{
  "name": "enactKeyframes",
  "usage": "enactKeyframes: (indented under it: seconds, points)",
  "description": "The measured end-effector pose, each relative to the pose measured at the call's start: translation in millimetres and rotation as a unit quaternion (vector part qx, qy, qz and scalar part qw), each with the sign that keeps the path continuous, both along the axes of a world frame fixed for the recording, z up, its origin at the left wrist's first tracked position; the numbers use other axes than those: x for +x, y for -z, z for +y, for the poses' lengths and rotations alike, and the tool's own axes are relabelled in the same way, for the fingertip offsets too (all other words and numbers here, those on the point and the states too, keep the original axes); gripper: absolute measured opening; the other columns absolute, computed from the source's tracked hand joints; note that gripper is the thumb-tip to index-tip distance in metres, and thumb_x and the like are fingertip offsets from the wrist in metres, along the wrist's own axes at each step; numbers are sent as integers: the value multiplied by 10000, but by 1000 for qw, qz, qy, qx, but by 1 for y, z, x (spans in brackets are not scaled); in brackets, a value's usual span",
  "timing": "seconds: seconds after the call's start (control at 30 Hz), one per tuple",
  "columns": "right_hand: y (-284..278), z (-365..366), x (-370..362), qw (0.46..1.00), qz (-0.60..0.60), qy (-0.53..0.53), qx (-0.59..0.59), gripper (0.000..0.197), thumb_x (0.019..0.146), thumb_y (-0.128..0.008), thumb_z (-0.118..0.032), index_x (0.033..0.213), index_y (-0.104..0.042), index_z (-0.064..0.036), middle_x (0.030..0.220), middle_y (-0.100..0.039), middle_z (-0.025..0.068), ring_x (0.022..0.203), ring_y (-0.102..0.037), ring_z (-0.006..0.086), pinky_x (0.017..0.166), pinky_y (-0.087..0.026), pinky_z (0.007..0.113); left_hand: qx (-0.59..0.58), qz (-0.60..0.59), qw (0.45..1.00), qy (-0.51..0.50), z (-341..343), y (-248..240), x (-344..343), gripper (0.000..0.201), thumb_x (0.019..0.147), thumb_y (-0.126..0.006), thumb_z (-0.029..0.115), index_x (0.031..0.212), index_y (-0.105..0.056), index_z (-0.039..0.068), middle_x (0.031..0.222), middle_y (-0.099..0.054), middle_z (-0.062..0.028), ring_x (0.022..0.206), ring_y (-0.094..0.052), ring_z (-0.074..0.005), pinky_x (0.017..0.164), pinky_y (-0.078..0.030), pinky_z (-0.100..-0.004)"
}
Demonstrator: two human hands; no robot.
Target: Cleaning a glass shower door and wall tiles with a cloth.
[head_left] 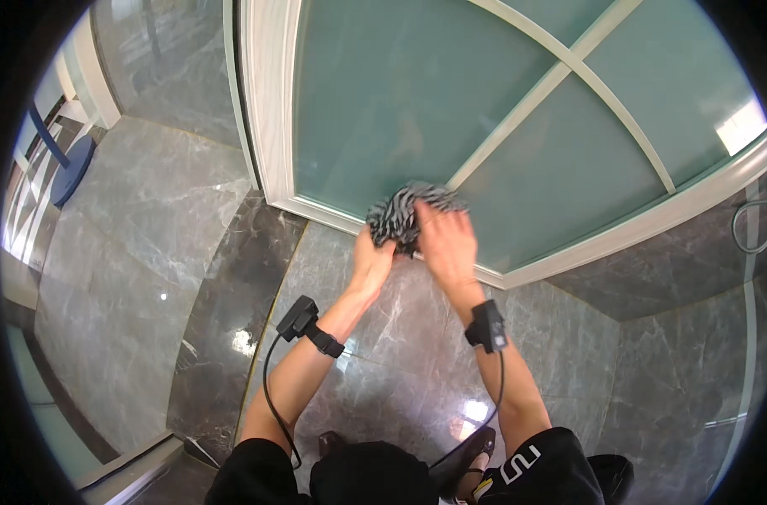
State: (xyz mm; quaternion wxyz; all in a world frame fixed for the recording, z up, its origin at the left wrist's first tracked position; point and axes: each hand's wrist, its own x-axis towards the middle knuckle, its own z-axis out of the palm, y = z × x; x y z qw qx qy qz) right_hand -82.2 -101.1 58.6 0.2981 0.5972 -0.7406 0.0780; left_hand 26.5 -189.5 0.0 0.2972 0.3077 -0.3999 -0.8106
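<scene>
"Where was the cloth (394, 220)?"

"Bunched between the two hands at the foot of the door (409, 101), in front of the pale frame (556, 265) and the glass. It hid the lower end of a slanting bar (518, 122), and its own underside was out of sight."

"And the left hand (372, 261)?"

"Its grip was closed on the cloth's lower left edge. The thumb showed, but most of the fingers were lost behind the folds."

"The right hand (448, 244)?"

"That lay back up over the cloth's right part, touching it. I couldn't tell whether its grip was closed on the fabric or only pressed there; the fingertips blended into the stripes."

"Anything on the wrists?"

"A black device on each, the left one (299, 318) and the right one (487, 326), both with cables running down out of clear sight."

"What else was cut off?"

"A blue stand (72, 171), by the dark rim at far left. Below, the shoes (483, 442) were partly covered by the person's dark clothing."
</scene>
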Motion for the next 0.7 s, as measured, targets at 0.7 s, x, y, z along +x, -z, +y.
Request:
enactKeyframes:
  seconds: [0.7]
  points:
    - [-33,-8,14,990,33,126,-59,560,740,-598,-186,1266,-500,-20,1216,-550,111,1128,-495,266,971,-356,462,-51,19,998,7,-12,-66,-11,209,815,-562,63,1006,-613,-7,963,-602,-30,874,-519,-101,750,-420,-257]
